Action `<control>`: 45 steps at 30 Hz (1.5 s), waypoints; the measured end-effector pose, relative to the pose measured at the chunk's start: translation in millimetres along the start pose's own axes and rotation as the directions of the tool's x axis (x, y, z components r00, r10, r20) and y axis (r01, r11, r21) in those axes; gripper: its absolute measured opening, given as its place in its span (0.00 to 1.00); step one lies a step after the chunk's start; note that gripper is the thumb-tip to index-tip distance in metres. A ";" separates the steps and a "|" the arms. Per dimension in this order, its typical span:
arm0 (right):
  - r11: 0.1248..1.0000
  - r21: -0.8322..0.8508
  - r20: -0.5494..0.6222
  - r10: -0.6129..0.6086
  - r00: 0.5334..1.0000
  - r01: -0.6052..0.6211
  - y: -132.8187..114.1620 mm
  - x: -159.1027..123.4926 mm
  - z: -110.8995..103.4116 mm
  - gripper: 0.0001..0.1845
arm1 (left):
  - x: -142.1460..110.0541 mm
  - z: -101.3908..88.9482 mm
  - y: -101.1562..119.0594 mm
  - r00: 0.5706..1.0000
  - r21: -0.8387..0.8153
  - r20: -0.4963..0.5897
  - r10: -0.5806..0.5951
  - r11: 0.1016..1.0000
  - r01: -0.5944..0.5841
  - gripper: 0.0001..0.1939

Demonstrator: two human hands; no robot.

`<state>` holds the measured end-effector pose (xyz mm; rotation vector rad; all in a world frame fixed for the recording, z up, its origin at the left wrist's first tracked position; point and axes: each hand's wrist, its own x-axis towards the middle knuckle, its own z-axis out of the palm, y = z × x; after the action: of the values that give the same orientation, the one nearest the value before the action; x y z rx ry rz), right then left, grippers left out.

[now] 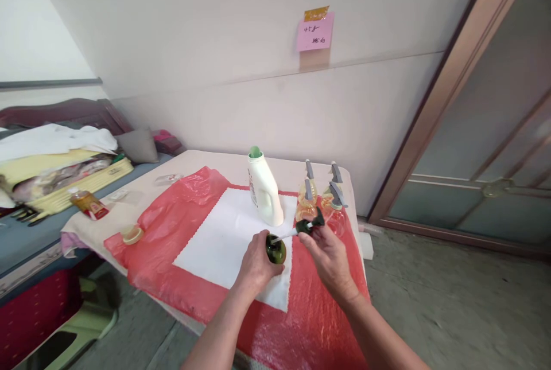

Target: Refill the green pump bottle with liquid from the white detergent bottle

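My left hand (256, 261) is wrapped round a dark green bottle (276, 251) over the white cloth (215, 244). In my right hand (329, 258) is a black pump head (310, 224), gripped by its collar. Its pale dip tube slants left, with the end at the bottle's mouth. Behind the bottle stands a large white jug (264, 189) with a handle and green at its open neck. Several clear bottles (305, 209) with grey spray tops and yellowish or orange contents stand just beyond my right hand.
A red plastic sheet (172, 244) lies under the cloth on the table. At its left edge sits a small round lid (132, 235). Farther left are an amber bottle (88, 203) and a bed with a yellow box (116, 172). A stool (86, 321) stands at lower left.
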<state>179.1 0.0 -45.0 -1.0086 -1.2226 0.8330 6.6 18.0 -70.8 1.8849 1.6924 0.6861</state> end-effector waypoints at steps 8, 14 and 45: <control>0.954 -0.297 0.207 0.038 0.978 0.026 2.5 -8.0 20.3 0.13 | -7.9 7.5 17.4 0.985 0.068 -0.097 0.144 0.988 -0.138 0.26; 0.928 -0.362 0.139 0.149 0.979 -0.090 10.3 -4.5 20.0 0.11 | -9.2 12.2 16.6 0.978 0.090 -0.113 0.177 0.982 -0.168 0.29; 0.961 0.108 0.254 0.221 0.942 -0.255 14.0 -1.8 13.6 0.26 | -4.3 -20.3 28.6 0.997 -0.644 0.064 -0.032 0.762 0.066 0.27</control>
<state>165.6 5.4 -58.1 -0.9736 -1.2390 1.2440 13.7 11.9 -36.8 1.3382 1.2332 1.0340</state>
